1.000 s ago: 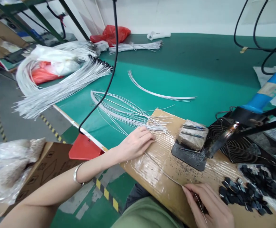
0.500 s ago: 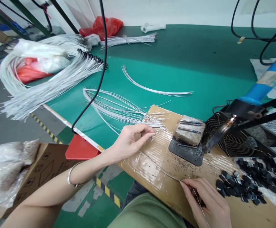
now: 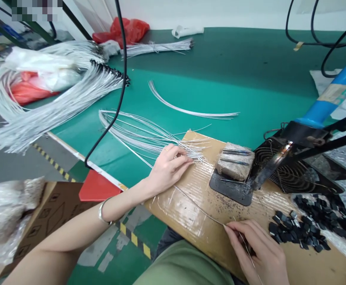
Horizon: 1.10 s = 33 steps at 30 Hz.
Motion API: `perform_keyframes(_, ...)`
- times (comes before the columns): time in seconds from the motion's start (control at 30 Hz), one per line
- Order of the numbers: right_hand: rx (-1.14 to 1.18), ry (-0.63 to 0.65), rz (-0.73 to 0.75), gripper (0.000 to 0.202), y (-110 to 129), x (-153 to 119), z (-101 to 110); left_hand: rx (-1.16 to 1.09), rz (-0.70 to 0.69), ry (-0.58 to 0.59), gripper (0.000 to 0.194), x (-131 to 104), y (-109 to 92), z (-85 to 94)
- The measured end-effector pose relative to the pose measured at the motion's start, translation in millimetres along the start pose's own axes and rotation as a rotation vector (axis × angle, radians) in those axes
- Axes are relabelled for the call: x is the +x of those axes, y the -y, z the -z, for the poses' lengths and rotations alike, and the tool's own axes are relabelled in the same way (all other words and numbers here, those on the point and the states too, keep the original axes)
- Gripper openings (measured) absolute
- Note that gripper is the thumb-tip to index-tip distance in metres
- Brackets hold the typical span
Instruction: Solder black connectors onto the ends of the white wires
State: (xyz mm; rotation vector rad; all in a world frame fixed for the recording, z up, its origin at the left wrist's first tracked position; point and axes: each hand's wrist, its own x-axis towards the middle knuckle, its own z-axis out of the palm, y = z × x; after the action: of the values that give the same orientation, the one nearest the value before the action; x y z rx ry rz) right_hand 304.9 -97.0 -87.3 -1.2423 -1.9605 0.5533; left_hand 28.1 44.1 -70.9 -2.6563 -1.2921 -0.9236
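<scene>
Head view: the thumb and forefinger of the right hand (image 3: 259, 251) are pinching one end of a thin wire (image 3: 201, 206), while a finer silvery strand (image 3: 251, 259) is running between the same hand's fingers. The wire is stretching across brown cardboard (image 3: 187, 217) toward the left hand (image 3: 169, 169), whose fingers are bending close to the thumb; whether they are gripping anything, one cannot tell. Just beyond that hand, loose white wires (image 3: 137, 136) are fanning their ends over the cardboard. Nearby, slim metal rods (image 3: 235, 161) are lying on a rough block (image 3: 232, 171), which is sitting on a dark plate (image 3: 235, 194) below a slanting blue tool (image 3: 330, 101). Small black pieces (image 3: 297, 233) are lying heaped near the right hand. Farther out, a curved wire bundle (image 3: 187, 111) is resting on the green table (image 3: 235, 75), and a thick white bundle (image 3: 56, 109) is overhanging its edge.
</scene>
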Motion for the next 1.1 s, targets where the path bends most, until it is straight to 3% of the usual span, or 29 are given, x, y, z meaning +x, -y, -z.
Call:
perform_keyframes(0.27,-0.006,-0.01,-0.018,0.012,2.4,1.9,0.2,0.057,-0.035,0.036,0.016,1.1,0.2,-11.4)
perform_keyframes(0.73,0.015,-0.012,0.0,0.013,-0.3,1.9,-0.2,0.032,-0.05,0.04,0.014,-5.2,1.7,-13.3)
perform_keyframes(0.97,0.0,-0.003,0.0,0.013,0.0,2.7,0.8,-0.075,0.041,-0.054,0.007,-10.4,-5.1,-2.0)
perform_keyframes(1.1,0.002,-0.007,0.062,0.015,2.3,1.1,-1.2,-0.185,0.115,0.015,0.011,-12.8,-19.1,7.6)
